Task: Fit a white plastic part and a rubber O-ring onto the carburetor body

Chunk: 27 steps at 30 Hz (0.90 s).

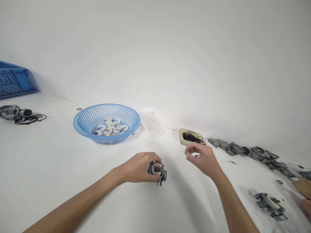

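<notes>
My left hand [142,167] is wrapped round a grey metal carburetor body [163,174] at the lower middle of the view. A white ring-shaped part and small brass pieces show in its open top. To the right, my right hand [200,158] is raised in front of a small cream tray [182,141] of black rubber rings [191,137]. Its thumb and index finger curve towards each other; whether they hold anything is too small to tell. A few black rings [197,156] lie just beside that hand.
A blue basket [82,129] holds several white parts, with a white tray [152,124] beside it. Grey metal covers [257,153] line the right. Another carburetor [270,205] lies lower right, one [14,112] far left by a blue crate [17,79]. A person's hand [306,205] shows at the right edge.
</notes>
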{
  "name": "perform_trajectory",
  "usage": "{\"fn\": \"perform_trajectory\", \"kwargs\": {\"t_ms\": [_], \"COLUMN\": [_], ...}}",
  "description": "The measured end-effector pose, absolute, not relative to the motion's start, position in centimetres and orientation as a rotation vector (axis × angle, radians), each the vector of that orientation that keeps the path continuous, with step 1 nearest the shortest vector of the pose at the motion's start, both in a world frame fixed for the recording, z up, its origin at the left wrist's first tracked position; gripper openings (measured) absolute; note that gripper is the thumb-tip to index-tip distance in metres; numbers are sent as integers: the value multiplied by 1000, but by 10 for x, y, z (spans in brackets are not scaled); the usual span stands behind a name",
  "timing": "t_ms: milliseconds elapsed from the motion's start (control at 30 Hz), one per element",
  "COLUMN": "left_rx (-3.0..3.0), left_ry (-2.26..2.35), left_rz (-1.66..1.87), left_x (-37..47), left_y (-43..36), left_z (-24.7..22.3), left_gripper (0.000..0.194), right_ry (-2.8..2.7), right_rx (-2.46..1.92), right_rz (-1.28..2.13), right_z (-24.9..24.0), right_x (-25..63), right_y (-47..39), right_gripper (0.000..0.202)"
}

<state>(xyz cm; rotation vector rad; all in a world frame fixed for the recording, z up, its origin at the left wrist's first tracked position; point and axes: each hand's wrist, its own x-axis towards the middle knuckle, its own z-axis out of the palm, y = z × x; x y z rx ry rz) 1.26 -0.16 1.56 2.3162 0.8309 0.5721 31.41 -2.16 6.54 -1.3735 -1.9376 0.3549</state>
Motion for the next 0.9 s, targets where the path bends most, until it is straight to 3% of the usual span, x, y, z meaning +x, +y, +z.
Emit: {"fn": "perform_trajectory", "kwargs": {"t_ms": [267,900], "left_rx": [2250,2190], "left_ry": [925,938], "left_rz": [510,530], "left_x": [11,17], "left_y": [0,-3], "left_z": [16,16], "left_gripper": [34,23], "right_ry": [-1472,-1338], "right_rx": [-1182,-1202], "right_rz": [1080,1259], "right_z": [-6,-9], "right_x": [250,241], "right_y": [-26,-37], "right_gripper": [18,36]}}
